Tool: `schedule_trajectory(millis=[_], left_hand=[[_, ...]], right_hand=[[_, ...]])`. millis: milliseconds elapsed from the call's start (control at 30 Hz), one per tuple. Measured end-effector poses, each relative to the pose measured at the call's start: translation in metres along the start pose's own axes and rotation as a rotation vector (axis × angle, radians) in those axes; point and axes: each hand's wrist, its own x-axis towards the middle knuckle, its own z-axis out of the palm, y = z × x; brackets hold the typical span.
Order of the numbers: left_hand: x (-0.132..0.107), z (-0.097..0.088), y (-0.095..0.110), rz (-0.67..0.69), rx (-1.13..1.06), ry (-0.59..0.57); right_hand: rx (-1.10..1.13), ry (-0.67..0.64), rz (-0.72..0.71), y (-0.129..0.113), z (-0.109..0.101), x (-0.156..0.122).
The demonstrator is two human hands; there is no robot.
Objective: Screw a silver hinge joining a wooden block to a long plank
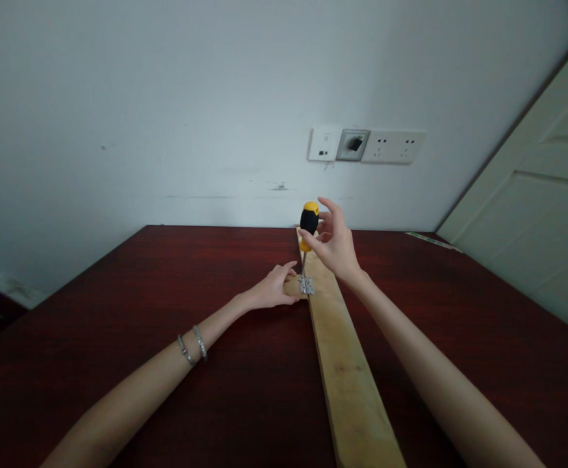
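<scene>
A long wooden board (347, 364) lies on the dark red table, running from the wall towards me. Against its left side sits a small wood block (291, 286), with a silver metal hinge (307, 285) across both pieces. My left hand (275, 286) is closed around the block's left end. In my right hand (334, 242) is a screwdriver (309, 221) with a yellow and black handle, gripped between thumb and fingers. It stands nearly upright, its shaft reaching down to the hinge. The exact contact of the tip is too small to make out.
The table (191, 260) meets a white wall behind. Wall sockets (394, 147) and a dark plug (355, 143) are above the board's far end. A flat strip (433, 241) lies at the back right, near a white panelled door (542, 188).
</scene>
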Motion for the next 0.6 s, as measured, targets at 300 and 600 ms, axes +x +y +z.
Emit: schedule_trajectory(millis=[300,600], left_hand=[[0.000,0.000,0.003,-0.015,0.000,0.000],[0.001,0.000,0.004,-0.001,-0.059,0.005]], right_hand=[[-0.066,-0.101,-0.080,-0.005,-0.013,0.013],[-0.126,-0.143,-0.072,-0.004,-0.022,0.016]])
